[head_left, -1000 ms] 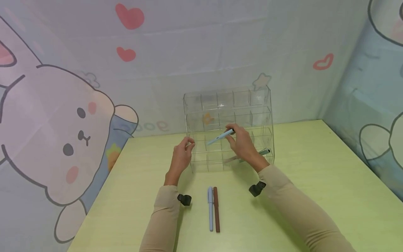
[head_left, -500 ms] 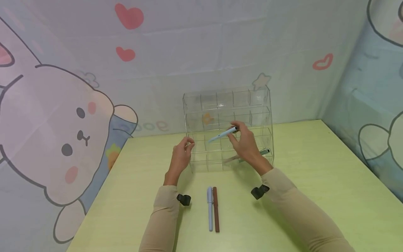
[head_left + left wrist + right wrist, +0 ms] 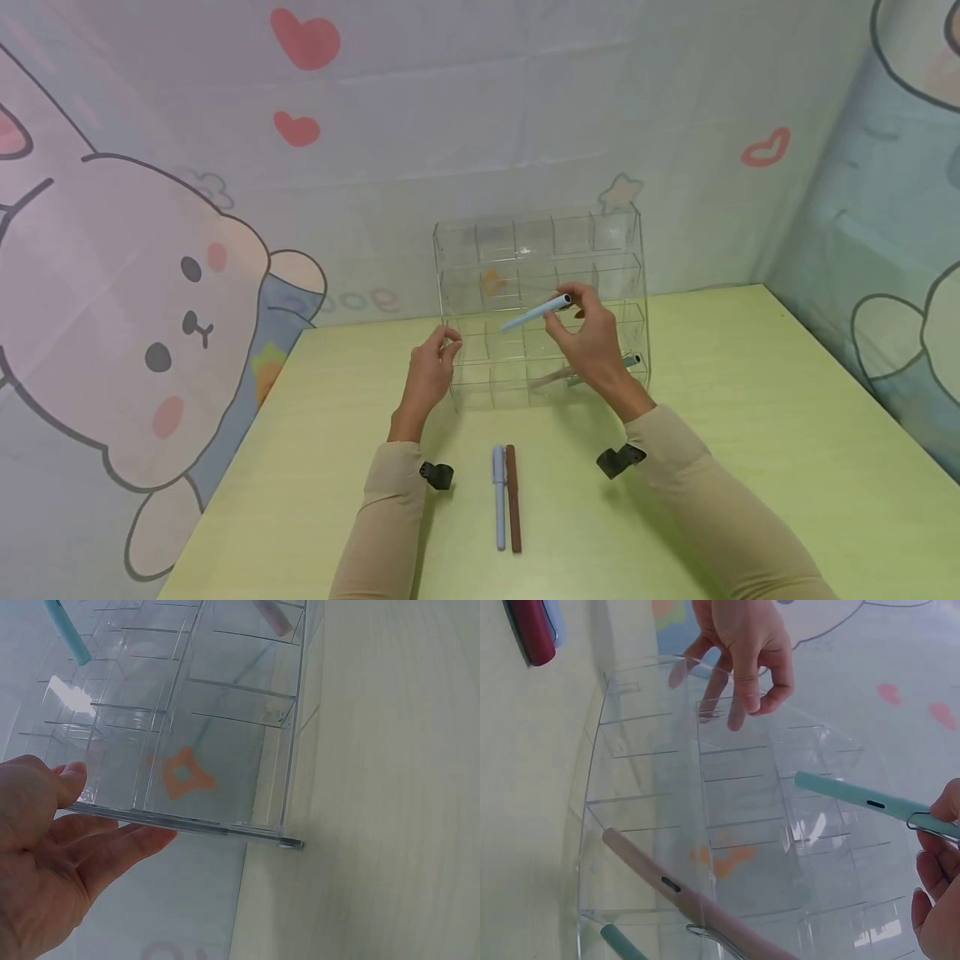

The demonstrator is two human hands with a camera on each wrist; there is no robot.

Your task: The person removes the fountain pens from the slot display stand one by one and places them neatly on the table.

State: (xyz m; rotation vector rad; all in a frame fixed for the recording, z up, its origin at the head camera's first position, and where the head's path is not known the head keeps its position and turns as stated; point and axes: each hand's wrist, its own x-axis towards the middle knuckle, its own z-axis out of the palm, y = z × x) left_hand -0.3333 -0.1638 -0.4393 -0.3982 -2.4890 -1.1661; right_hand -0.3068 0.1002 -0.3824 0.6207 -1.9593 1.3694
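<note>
A clear acrylic tiered rack with rows of compartments stands at the back of the table. My left hand pinches its left side panel, thumb on one face and fingers on the other in the left wrist view. My right hand pinches a light blue pen near its clip end. The pen slants across the front of the rack, its far end lower and pointing left. In the rack's bottom row lean a pinkish-beige pen and a green pen, partly hidden behind my right wrist in the head view.
On the light green table, a pale blue pen and a brownish-red pen lie side by side in front of the rack. A cartoon-printed curtain hangs close behind the rack.
My right hand has moved up and slightly right with the light blue pen, drawing it away from the lower tiers. The left hand stays on the rack's side.
</note>
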